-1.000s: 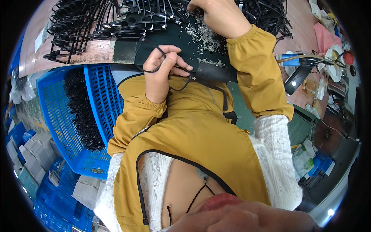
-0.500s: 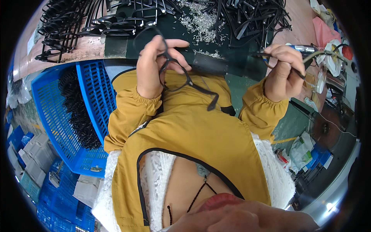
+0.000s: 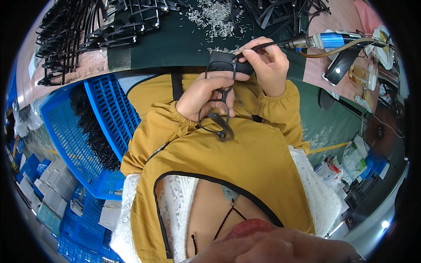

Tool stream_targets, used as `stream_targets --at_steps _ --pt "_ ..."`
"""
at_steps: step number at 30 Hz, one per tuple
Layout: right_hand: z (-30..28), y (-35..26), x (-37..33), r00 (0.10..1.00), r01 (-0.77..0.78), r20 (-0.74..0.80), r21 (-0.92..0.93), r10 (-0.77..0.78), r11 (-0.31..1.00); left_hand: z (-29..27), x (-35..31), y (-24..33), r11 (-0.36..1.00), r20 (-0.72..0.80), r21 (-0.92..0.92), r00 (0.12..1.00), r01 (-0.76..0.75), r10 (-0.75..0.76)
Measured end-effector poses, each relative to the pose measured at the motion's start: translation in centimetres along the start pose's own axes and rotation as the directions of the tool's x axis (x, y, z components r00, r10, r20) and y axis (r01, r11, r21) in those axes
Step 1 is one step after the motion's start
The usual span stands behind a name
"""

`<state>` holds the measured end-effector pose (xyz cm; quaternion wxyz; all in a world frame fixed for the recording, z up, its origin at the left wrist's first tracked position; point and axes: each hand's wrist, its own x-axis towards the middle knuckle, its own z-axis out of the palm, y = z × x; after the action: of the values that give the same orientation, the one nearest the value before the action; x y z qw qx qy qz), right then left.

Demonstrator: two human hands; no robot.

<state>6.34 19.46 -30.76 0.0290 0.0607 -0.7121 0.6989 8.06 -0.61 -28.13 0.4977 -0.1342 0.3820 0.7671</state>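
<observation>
My left hand (image 3: 202, 97) is closed around a black eyeglass frame (image 3: 224, 98), held upright in front of my apron at the bench edge. One temple of the frame is folded at its lower end. In my right hand (image 3: 269, 65), thumb and fingers pinch a thin black temple (image 3: 259, 45). Its near end meets the upper corner of the frame, by the hinge. Whether anything smaller sits between the fingertips I cannot tell. A dark padded block (image 3: 223, 58) at the bench edge lies just behind the frame.
Small metal pins (image 3: 217, 19) are heaped on the green mat, beside loose black temples (image 3: 274, 13). Eyeglass frames (image 3: 57, 39) stand in rows at left. An electric screwdriver (image 3: 330, 40) with its cord lies at right. Blue baskets (image 3: 107, 105) stand lower left, one holding black frames.
My right hand has moved left to the frame with a temple in it. My left hand has come lower and rightward, turning the frame upright. The two hands are now close together.
</observation>
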Motion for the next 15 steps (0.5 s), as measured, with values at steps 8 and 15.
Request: stream_targets --at_steps 8,15 --pt "-0.6 -1.0 1.6 0.914 0.395 0.286 -0.467 -0.287 0.791 0.6 0.3 0.3 0.999 -0.020 -0.030 1.000 -0.017 0.016" --pt "-0.3 -2.2 1.1 0.895 0.434 0.331 -0.498 -0.297 0.751 0.0 -0.1 1.2 0.994 0.049 -0.104 0.998 -0.020 0.026"
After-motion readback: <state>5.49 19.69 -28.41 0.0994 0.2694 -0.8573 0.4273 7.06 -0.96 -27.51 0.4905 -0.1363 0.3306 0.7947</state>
